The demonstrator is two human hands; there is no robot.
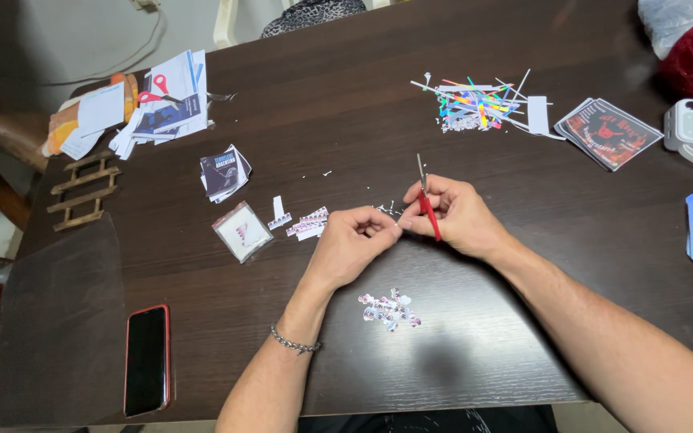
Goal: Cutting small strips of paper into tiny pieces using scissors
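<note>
At the centre of the frame the right hand (460, 215) grips small red-handled scissors (426, 200), blades pointing up the frame. The left hand (352, 240) pinches a tiny paper scrap (392, 211) (too small to make out) against the scissors, fingers closed. Cut stickers (389, 309) lie just below the hands on the dark table (346, 104); a phone (147, 358) sits lower left.

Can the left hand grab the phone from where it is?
Probably yes. The phone lies on the table's near left edge with nothing between it and the left hand, though that hand is now pinching a small paper piece.
</note>
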